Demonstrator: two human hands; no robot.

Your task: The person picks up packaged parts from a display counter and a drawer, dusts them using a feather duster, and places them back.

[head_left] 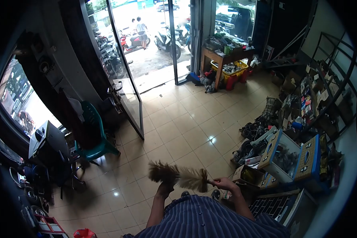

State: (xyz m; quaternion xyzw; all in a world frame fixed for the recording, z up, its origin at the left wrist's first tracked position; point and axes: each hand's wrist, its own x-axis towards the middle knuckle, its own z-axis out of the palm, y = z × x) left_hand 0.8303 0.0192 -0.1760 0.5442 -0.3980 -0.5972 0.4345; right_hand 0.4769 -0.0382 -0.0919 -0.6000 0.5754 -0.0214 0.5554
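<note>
A feather duster point(192, 179) with pale and dark brown feathers lies roughly level in front of the striped shirt, low in the head view. My right hand point(223, 183) is closed round its thin handle at the right end. At the other end, my left hand point(166, 188) is just under the dark feathers, which hide most of its fingers. Whether those fingers grip the feathers is not clear.
A green plastic chair point(94, 139) stands at the left near an open glass door point(127, 91). Boxes and drawers point(279, 152) crowd the right side. A wooden table point(222, 58) stands at the back. Two people are outside near parked motorbikes point(166, 41).
</note>
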